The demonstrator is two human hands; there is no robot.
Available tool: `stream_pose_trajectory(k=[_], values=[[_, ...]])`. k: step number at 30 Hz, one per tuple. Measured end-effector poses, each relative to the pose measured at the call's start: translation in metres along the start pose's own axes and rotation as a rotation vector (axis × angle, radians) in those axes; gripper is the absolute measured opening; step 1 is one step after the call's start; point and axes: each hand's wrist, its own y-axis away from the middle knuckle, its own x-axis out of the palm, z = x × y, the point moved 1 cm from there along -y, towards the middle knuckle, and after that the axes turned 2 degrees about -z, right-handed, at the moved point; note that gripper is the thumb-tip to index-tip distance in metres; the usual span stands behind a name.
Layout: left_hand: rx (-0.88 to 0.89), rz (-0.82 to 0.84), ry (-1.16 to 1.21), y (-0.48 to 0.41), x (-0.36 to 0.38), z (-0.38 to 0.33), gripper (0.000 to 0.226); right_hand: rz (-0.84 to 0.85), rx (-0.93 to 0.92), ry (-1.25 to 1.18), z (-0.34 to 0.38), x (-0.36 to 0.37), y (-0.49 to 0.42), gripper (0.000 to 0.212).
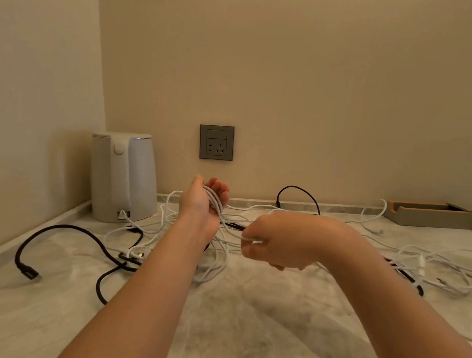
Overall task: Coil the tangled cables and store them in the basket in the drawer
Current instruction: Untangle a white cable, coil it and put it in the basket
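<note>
A tangle of white cables [437, 260] and black cables [81, 232] lies spread over the marble counter [243, 312]. My left hand [201, 201] is raised, palm up, with several loops of a white cable [216, 203] wound round its palm and fingers. My right hand [273, 243] is just to its right and lower, pinching the same white cable between thumb and fingers. The cable runs taut between the two hands. No drawer or basket is in view.
A white electric kettle [125, 175] stands at the back left corner. A grey wall socket [216, 142] is on the wall behind the hands. A grey and orange tray [436, 215] sits at the back right. A black USB plug [28, 273] lies near the left edge.
</note>
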Motion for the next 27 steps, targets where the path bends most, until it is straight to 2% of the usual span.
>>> stream_pose_trajectory(k=[3, 6, 9, 12, 15, 17, 21, 24, 27], values=[[0.087, 0.009, -0.196, -0.001, 0.000, 0.003, 0.043, -0.268, -0.073, -0.091, -0.003, -0.008, 0.002, 0.024], [0.090, 0.104, -0.529, 0.005, 0.001, 0.009, 0.042, -0.580, -0.089, -0.202, -0.016, -0.012, -0.004, 0.025], [0.029, 0.268, -0.780, 0.016, 0.005, 0.020, 0.043, -0.743, -0.077, -0.287, -0.032, -0.008, -0.012, 0.018], [-0.097, 0.413, -0.825, 0.022, 0.006, 0.025, 0.056, -0.829, -0.061, -0.410, -0.047, -0.001, -0.021, 0.016], [-0.275, 0.572, -0.789, 0.026, 0.008, 0.022, 0.066, -0.786, -0.066, -0.607, -0.061, 0.006, -0.027, 0.020], [-0.338, 0.657, -0.781, 0.030, 0.009, 0.019, 0.062, -0.727, -0.110, -0.759, -0.064, 0.008, -0.029, 0.018], [-0.300, 0.752, -0.818, 0.029, 0.008, 0.016, 0.043, -0.557, -0.162, -0.943, -0.072, 0.010, -0.028, 0.012], [-0.276, 0.680, -0.709, 0.022, 0.003, 0.010, 0.046, -0.344, -0.081, -0.899, -0.084, 0.014, -0.023, 0.010], [-0.220, 0.520, -0.588, 0.013, -0.001, -0.002, 0.045, -0.180, 0.024, -0.839, -0.095, 0.015, -0.014, 0.019]])
